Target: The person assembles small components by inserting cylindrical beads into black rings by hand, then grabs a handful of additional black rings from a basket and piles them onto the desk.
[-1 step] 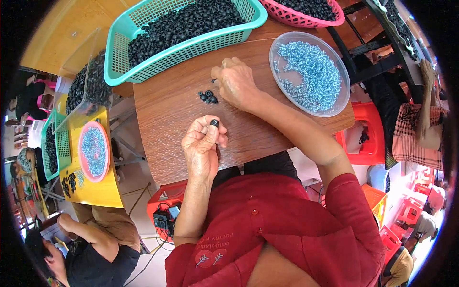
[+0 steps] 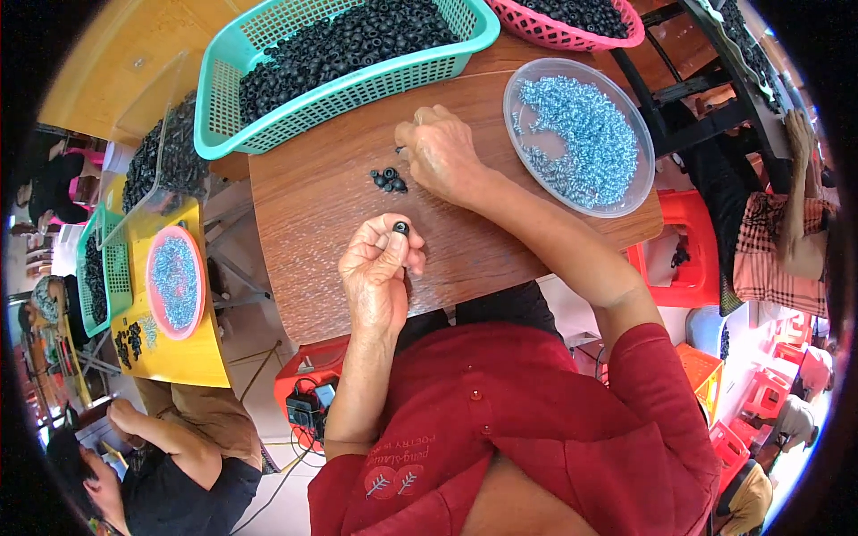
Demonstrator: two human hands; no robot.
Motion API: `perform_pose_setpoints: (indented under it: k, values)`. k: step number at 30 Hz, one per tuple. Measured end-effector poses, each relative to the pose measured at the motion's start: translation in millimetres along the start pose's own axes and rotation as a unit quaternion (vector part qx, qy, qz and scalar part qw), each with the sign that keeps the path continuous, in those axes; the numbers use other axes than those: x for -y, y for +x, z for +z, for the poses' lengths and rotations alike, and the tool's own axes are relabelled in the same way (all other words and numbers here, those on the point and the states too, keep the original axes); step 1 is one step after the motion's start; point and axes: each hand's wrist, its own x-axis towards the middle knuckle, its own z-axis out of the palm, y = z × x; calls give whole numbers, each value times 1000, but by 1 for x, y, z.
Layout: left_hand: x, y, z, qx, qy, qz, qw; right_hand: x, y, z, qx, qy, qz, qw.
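Note:
My left hand (image 2: 380, 259) is raised over the near part of the brown table, pinching a small round black cap (image 2: 401, 229) between thumb and fingertips. A pale hollow centre shows in the cap's upturned end. Farther off, my right hand (image 2: 438, 152) is closed, its knuckles up and fingers curled toward the tabletop. A small dark bit (image 2: 400, 151) peeks out by its fingertips; whatever lies in its grip is hidden. Between the hands, several loose black caps (image 2: 390, 181) form a little cluster on the wood.
A turquoise basket (image 2: 357, 96) of black caps stands at the table's far side. Right of my right arm lies a clear round tray (image 2: 645, 170) holding small pale-blue pieces. A pink basket (image 2: 572, 37) sits beyond it. A co-worker (image 2: 179, 464) sits by a yellow table (image 2: 210, 357) at left.

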Motion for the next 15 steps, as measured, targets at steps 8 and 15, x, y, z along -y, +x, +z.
perform_pose_setpoints:
  k: [8,15]
  values:
    - [-1,5,-3,0,-4,-13,1000,17,-27,-68,144,316,114,931]
    - [0,5,11,26,74,18,997,21,-46,-97,200,397,120,888]
